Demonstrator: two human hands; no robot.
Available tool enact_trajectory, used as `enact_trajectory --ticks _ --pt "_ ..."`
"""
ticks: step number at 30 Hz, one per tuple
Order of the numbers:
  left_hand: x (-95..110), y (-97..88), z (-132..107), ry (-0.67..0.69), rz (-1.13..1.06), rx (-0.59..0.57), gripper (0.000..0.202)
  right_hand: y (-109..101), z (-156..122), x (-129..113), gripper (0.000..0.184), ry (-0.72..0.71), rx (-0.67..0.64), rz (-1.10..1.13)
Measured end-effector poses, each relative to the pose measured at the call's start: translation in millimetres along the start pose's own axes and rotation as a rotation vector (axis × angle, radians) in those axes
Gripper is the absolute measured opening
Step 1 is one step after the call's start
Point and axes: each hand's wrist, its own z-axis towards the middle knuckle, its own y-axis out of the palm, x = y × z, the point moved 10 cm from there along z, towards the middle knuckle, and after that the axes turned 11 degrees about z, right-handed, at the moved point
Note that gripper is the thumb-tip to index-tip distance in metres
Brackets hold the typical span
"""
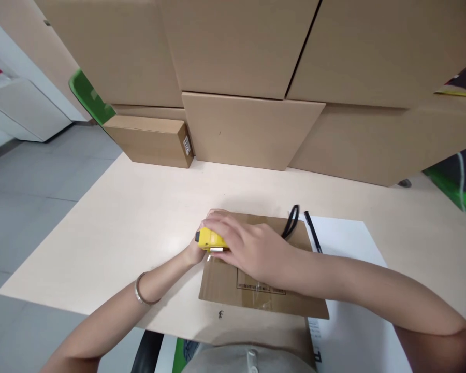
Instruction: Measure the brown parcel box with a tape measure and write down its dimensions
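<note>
My right hand (252, 251) is closed around a yellow tape measure (212, 238), with a silver metal piece showing at its lower side. It holds the tape measure over the left end of a flat brown cardboard box (264, 308), whose printed and taped face is turned up. My left hand (197, 250) is at the box's left side, close behind the tape measure. Most of its fingers are hidden by the tape measure and my right hand, so its grip does not show. A black cord loop (291, 223) sticks out beyond my right hand.
Right of the box, a black pen (312, 231) lies by white paper (345, 243). A smaller closed carton (151, 142) stands at the table's back left. Large cardboard panels (248, 129) wall off the back. The pale table (140, 207) has a small black mark near its front edge.
</note>
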Motion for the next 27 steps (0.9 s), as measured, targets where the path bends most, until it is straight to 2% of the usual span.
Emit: enact_trajectory --ticks 3,5,9,12,15,18,20,23,27 --pt "13 3.4 -2 0.156 0.102 -0.099 0.059 8 1 -5 0.047 -0.019 -0.041 -0.115" --pt "15 3.1 -3 0.239 0.147 -0.158 0.068 3 -4 -4 0.047 -0.003 -0.015 -0.113" --pt "10 2.1 -3 0.297 0.254 -0.255 0.055 -19 -30 14 0.051 0.098 0.051 0.000" --pt "13 2.5 -4 0.317 0.315 -0.278 0.046 -37 -68 43 0.041 0.259 0.037 0.147" --pt "17 4.1 -4 0.313 0.320 -0.291 0.045 -55 -123 80 0.035 0.481 0.014 0.269" --pt "17 4.2 -4 0.319 0.325 -0.302 0.046 -77 -174 103 0.034 0.590 0.098 0.334" --pt "14 2.1 -4 0.306 0.325 -0.299 0.048 -87 -199 114 0.036 0.647 0.171 0.347" --pt "8 -0.1 -3 0.257 0.317 -0.294 0.051 -87 -215 121 0.039 0.688 0.223 0.354" --pt "13 0.7 -3 0.258 0.301 -0.274 0.047 -76 -215 122 0.040 0.687 0.229 0.404"
